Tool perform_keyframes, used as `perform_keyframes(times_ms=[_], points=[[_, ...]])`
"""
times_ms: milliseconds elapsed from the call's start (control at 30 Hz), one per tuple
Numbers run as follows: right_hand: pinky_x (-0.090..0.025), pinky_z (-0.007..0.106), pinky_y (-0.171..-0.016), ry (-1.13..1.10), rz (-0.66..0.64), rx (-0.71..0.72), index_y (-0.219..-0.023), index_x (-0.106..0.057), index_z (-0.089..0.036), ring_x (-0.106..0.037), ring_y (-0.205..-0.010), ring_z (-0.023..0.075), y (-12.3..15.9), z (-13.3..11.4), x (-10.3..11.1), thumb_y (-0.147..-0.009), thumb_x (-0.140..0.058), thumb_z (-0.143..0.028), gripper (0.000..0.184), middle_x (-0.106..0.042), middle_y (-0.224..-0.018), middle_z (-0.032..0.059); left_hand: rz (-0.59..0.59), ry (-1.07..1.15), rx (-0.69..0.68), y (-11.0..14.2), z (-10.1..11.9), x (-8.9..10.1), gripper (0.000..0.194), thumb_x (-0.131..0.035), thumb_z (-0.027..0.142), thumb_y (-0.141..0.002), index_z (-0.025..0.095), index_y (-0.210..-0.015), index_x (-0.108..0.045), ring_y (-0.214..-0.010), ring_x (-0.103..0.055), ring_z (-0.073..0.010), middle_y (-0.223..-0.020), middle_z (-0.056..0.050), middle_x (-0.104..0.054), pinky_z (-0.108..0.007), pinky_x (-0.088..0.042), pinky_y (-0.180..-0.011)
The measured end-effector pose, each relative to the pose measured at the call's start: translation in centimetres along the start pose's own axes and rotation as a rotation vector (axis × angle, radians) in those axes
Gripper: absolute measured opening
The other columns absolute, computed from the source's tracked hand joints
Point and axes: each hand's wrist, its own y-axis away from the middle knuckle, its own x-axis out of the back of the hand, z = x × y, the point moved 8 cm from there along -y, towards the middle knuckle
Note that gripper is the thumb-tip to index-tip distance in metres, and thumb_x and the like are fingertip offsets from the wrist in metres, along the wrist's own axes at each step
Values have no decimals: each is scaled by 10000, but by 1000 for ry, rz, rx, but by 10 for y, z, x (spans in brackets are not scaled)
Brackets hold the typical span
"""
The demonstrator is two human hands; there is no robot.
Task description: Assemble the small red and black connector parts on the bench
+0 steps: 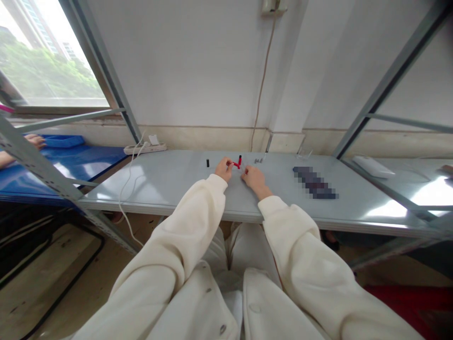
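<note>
My left hand is closed in a pinch on the end of a small red stick-like piece above the grey table. A short red tube with a black top stands upright at the far end of that piece; whether the two are joined I cannot tell. Just to the right, my right hand has its fingers pressed together, and what they hold is too small to make out. A small black cylinder stands left of my left hand. Several little grey metal parts lie behind my right hand.
A blurred-out dark flat object lies on the table at right. Clear plastic sits by the wall. A power strip with a white cable is at left. Another person's hand is near a blue tray.
</note>
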Motion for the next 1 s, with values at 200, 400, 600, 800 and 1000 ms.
perform_keyframes(times_ms=[200,400,600,800,1000], points=[[-400,262,-671,56,24,64,-928,-569,-178,-584,-844,203,2,-4,3,-768,-472,-236,196,-631,-877,92,-60,-3,-26,2,3,-4,35,-467,167,-761,182,-736,-448,-665,-513,-114,-727,-23,-552,-250,-415,-631],[-392,264,-699,24,61,128,-972,-557,-183,-576,-853,196,6,-12,8,-776,-463,-241,226,-631,-900,90,-91,-62,-115,2,14,-5,103,-491,183,-745,185,-649,-452,-699,-503,-117,-696,-11,-535,-260,-419,-687],[-397,266,-672,-55,96,145,-942,-556,-181,-578,-821,190,8,-15,9,-762,-483,-270,214,-635,-886,76,-89,-2,-83,4,14,-5,84,-543,162,-703,175,-732,-465,-668,-513,-105,-707,-3,-542,-244,-419,-646],[-397,249,-650,-164,59,113,-899,-561,-181,-574,-795,174,7,-15,6,-740,-508,-279,194,-633,-853,58,-197,-48,-127,6,17,-11,63,-509,108,-710,167,-732,-498,-676,-504,-101,-757,-14,-556,-237,-417,-632],[-397,237,-675,-238,28,177,-851,-574,-152,-571,-773,157,2,-28,-2,-714,-497,-193,163,-634,-835,70,-291,-81,-114,5,16,-14,106,-507,70,-691,165,-728,-538,-685,-513,-102,-759,-14,-574,-240,-424,-660]])
